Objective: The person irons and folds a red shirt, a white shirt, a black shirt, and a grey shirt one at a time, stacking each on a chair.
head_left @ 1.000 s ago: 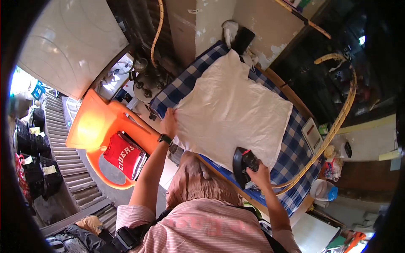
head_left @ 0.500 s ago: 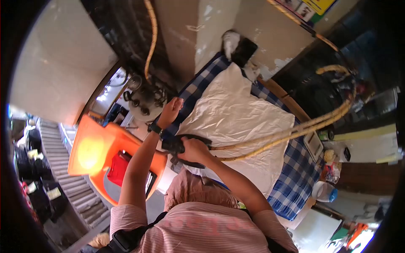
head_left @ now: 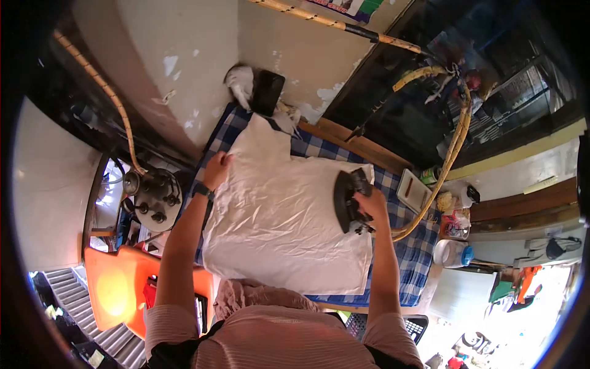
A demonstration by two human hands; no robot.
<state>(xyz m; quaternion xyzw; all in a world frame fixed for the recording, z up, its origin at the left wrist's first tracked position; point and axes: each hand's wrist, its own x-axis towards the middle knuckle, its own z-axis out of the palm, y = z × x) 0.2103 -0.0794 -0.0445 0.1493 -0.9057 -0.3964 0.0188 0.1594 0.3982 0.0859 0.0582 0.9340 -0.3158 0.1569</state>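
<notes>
A white garment lies spread on a table covered with a blue checked cloth. My left hand presses flat on the garment's left edge; a dark watch sits on that wrist. My right hand grips the handle of a black iron, which rests on the garment's right side. A braided yellow cord runs from the iron up to the right.
An orange plastic chair with folded clothes stands at the lower left. A metal tank with valves sits left of the table. A white tray, small containers and a jar crowd the table's right end. A black pad leans against the wall.
My right hand has carried the iron from the garment's left edge across to its right side. My left hand has come down onto the garment's left edge. The view has shifted upward.
</notes>
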